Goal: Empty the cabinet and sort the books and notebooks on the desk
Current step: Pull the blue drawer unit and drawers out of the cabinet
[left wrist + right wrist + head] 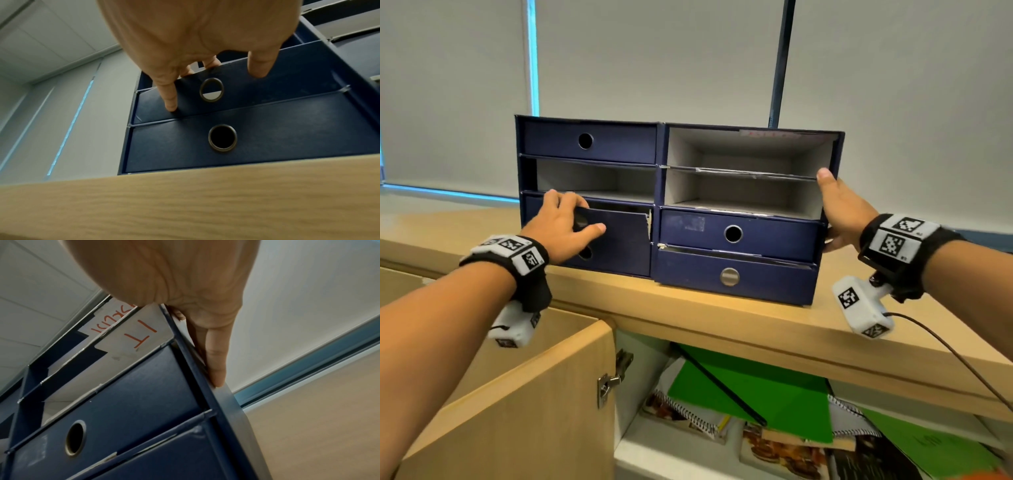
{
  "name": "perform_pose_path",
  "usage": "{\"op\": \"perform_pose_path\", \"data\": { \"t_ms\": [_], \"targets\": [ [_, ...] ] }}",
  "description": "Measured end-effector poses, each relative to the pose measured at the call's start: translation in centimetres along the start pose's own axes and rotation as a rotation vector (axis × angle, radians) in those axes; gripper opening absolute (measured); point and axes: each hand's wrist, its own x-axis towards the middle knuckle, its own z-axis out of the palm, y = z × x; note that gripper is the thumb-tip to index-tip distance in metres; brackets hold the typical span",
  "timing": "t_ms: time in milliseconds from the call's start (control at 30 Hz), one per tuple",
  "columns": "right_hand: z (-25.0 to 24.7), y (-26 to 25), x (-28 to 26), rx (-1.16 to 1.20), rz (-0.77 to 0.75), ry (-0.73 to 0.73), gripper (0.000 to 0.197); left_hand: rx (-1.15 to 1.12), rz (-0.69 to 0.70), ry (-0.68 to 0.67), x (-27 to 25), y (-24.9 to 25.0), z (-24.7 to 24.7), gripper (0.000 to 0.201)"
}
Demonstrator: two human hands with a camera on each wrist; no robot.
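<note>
The open cabinet under the wooden counter (pixel 722 318) holds a green folder (pixel 756 394), a spiral notebook (pixel 685 407) and several books (pixel 784 452) lying in a loose pile. On the counter stands a dark blue cardboard drawer unit (pixel 739 236). My left hand (pixel 582 216) grips the top edge of its third left drawer (pixel 623 226), fingers curled over the edge and thumb on the front; that drawer front (pixel 267 91) leans out a little. My right hand (pixel 839 205) lies flat against the unit's right side (pixel 232 410), its fingers (pixel 216 361) straight and its thumb at the front edge.
The cabinet door (pixel 524 394) stands open at the lower left, hinge toward the shelf. Three slots of the drawer unit are open and grey inside. A second green folder (pixel 928 442) lies at the lower right. Window blinds hang behind the counter.
</note>
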Motion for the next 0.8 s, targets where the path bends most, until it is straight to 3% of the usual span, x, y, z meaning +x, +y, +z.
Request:
{"op": "perform_pose_path", "data": {
  "t_ms": [233,467,567,667,733,800],
  "targets": [
    [2.5,-0.8,0.9,-0.011,-0.009,-0.042,0.064,0.012,-0.094,0.016,2.3,-2.5,0.0,0.053],
    [2.5,-1.1,0.8,0.051,0.010,-0.089,0.062,0.012,-0.050,0.191,1.3,-0.5,1.0,0.054],
    [1.8,-0.9,-0.9,-0.005,0.078,-0.138,0.067,0.073,-0.033,0.121,0.1,1.0,0.9,0.051],
    [1.1,2.1,-4.2,-0.222,0.168,-0.325,0.076,0.022,-0.010,0.036,-2.9,3.7,2.1,0.064],
    [1.1,4.6,-6.7,-0.511,0.017,-0.410,0.068,-0.058,0.043,-0.011,-5.8,5.7,3.2,0.071],
    [0.7,7.4,-9.7,-0.776,-0.242,-0.424,0.059,-0.126,0.148,-0.102,-9.8,8.1,4.8,0.067]
  ]
}}
